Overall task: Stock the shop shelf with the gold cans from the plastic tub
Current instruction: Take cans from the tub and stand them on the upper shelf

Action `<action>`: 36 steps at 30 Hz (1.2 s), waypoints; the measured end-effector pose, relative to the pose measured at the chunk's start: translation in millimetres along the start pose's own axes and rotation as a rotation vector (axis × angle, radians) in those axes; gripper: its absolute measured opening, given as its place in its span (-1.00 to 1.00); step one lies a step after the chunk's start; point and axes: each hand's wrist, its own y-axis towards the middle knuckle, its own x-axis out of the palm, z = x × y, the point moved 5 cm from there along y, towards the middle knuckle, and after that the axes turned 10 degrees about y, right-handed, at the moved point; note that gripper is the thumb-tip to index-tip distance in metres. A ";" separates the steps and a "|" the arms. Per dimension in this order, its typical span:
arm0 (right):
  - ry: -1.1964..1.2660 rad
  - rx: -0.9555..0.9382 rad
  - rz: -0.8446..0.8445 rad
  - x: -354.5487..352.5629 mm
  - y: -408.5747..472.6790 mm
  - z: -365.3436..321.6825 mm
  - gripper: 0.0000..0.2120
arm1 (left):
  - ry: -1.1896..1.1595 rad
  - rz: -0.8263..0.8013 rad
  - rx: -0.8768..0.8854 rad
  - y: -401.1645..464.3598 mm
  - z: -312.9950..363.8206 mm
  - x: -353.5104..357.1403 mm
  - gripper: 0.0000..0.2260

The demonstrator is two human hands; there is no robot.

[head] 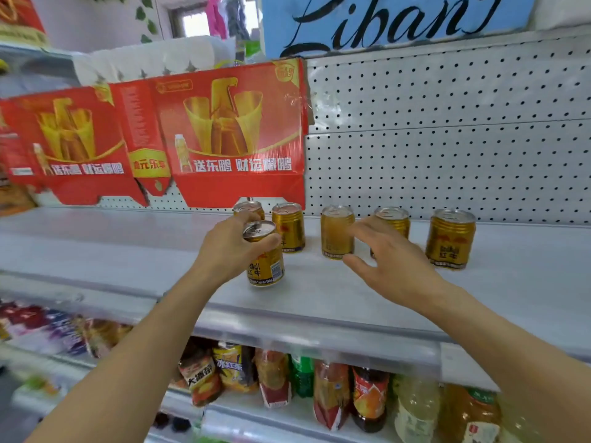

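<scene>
Gold cans (450,238) stand in a row at the back of the shelf (128,247), under a red carton (230,132). The left hand (228,247) grips another can (263,254) in front; the right hand (391,260), fingers spread, nears a blurred can (335,231).

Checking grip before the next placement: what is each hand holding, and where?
Left hand grips a gold can around its upper body, near the rim. Right hand holds nothing.
</scene>
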 end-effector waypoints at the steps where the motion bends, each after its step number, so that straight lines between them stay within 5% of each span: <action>1: 0.009 -0.005 -0.008 4.0 1.5 -2.4 -0.63 | 0.016 0.004 -0.015 2.4 -8.1 -2.7 -0.56; 13: 0.042 0.020 -0.088 21.2 2.8 -4.2 -0.56 | 0.138 0.021 -0.110 24.5 -61.8 -4.5 -0.47; 16: 0.021 0.027 -0.122 19.4 -5.0 -4.2 -0.49 | 0.357 0.057 -0.083 18.3 -56.1 -0.8 -0.37; 21: -0.058 0.020 -0.096 3.7 -37.2 -4.7 -0.43 | 0.413 0.282 0.146 -36.9 8.6 4.6 -0.25; 27: -0.071 -0.021 0.138 -45.0 -130.1 0.7 -0.54 | 0.218 0.394 0.345 -158.9 106.5 33.8 -0.38; 36: -0.026 0.052 0.219 -100.3 -346.0 45.3 -0.61 | 0.069 0.121 0.463 -331.0 212.3 133.6 -0.43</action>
